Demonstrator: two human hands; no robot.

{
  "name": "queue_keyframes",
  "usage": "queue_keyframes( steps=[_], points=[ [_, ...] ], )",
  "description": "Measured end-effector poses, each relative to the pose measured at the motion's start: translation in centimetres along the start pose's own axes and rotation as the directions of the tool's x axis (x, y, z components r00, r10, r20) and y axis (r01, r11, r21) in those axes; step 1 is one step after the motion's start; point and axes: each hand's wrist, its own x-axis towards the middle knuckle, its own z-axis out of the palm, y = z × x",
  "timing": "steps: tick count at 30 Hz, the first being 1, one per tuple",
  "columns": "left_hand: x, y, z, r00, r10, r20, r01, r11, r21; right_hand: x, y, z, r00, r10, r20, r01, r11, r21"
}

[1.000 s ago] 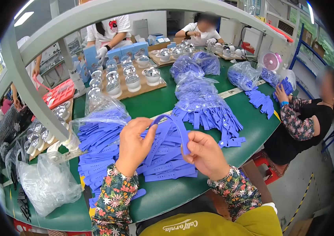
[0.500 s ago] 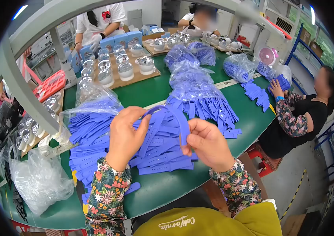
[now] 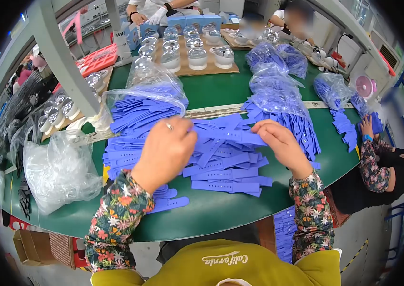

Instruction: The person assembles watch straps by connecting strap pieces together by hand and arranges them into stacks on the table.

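A blue-violet perforated strap (image 3: 240, 137), like a watch band, lies stretched out between my hands over a pile of similar straps (image 3: 230, 174). My right hand (image 3: 282, 143) pinches its right end between thumb and fingers. Curled fingers close my left hand (image 3: 167, 150) at the left end, though its fingertips are partly hidden. Below my left wrist, a few loose straps (image 3: 171, 203) lie close to the table edge. More straps spill from a clear plastic bag (image 3: 154, 88) behind my left hand and from another bag (image 3: 278, 93) behind my right.
Clear-domed white units (image 3: 197, 58) stand on cardboard at the back. A crumpled plastic bag (image 3: 61, 171) sits at left beside a grey metal post (image 3: 64, 62). A co-worker (image 3: 378, 167) handles straps at right; other people work behind. A pink fan (image 3: 365, 87) stands at far right.
The strap was bent into an arch between my hands; now it is straighter and lower over the pile. My hands have moved farther apart, and the view has shifted.
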Motion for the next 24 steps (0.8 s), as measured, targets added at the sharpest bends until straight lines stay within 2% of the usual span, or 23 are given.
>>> queue_keyframes(
  steps=[2, 3, 4, 6, 7, 9, 10, 11, 12, 14, 16, 18, 20, 22, 24],
  points=[
    [-1.4, 1.1, 0.4, 1.000, 0.004, 0.024, -0.004, 1.000, 0.008, 0.9, 1.3, 0.3, 0.998, -0.004, 0.067, 0.022, 0.964, -0.265],
    [-2.0, 1.5, 0.5, 0.987, -0.036, 0.160, 0.039, 0.999, -0.015, 1.6, 1.8, 0.6, 0.992, -0.087, 0.091, 0.119, 0.882, -0.456],
    [-2.4, 1.8, 0.6, 0.953, -0.072, 0.293, 0.085, 0.996, -0.032, 1.9, 1.9, 0.8, 0.992, -0.089, 0.089, 0.120, 0.883, -0.454],
    [-2.6, 2.2, 0.6, 0.939, -0.101, 0.329, 0.124, 0.991, -0.048, 2.6, 1.5, 1.9, 0.975, -0.193, 0.109, 0.213, 0.674, -0.707],
    [-2.5, 2.3, 0.5, 0.930, -0.129, 0.343, 0.156, 0.986, -0.052, 3.2, 1.5, 2.5, 0.975, -0.192, 0.112, 0.214, 0.676, -0.705],
    [-2.2, 2.8, 0.3, 0.918, -0.164, 0.362, 0.196, 0.979, -0.054, 4.1, 1.5, 3.6, 0.892, -0.328, 0.312, 0.453, 0.656, -0.604],
    [-1.8, 3.3, 0.1, 0.933, -0.134, 0.335, 0.189, 0.973, -0.136, 4.0, 1.2, 3.8, 0.890, -0.327, 0.316, 0.455, 0.660, -0.597],
    [-1.5, 3.8, 0.1, 0.946, -0.110, 0.305, 0.181, 0.960, -0.215, 4.0, 0.6, 3.8, 0.893, -0.219, 0.393, 0.432, 0.664, -0.610],
    [-1.4, 4.4, 0.4, 0.943, -0.122, 0.309, 0.193, 0.959, -0.208, 4.0, 0.2, 4.0, 0.878, -0.110, 0.465, 0.414, 0.663, -0.624],
    [-1.3, 5.8, 1.1, 0.945, -0.047, 0.323, 0.136, 0.957, -0.257, 3.6, 0.6, 4.1, 0.879, -0.159, 0.449, 0.434, 0.659, -0.615],
    [-1.8, 6.7, 2.5, 0.938, -0.065, 0.340, 0.148, 0.964, -0.222, 3.2, -0.4, 3.7, 0.888, -0.130, 0.441, 0.418, 0.627, -0.657],
    [-1.8, 7.2, 3.4, 0.932, -0.082, 0.354, 0.158, 0.969, -0.191, 2.7, -1.0, 3.6, 0.876, -0.166, 0.452, 0.446, 0.634, -0.632],
    [-1.6, 7.4, 3.8, 0.905, -0.064, 0.420, 0.133, 0.981, -0.138, 2.3, -1.1, 3.4, 0.889, -0.123, 0.441, 0.395, 0.692, -0.604],
    [-1.5, 7.6, 4.0, 0.910, -0.069, 0.408, 0.136, 0.981, -0.137, 3.5, -1.1, 2.9, 0.874, -0.086, 0.478, 0.402, 0.681, -0.612],
    [-1.5, 7.8, 4.2, 0.926, -0.074, 0.369, 0.118, 0.988, -0.096, 5.6, -0.3, 3.0, 0.889, -0.145, 0.435, 0.410, 0.677, -0.612]
  ],
)
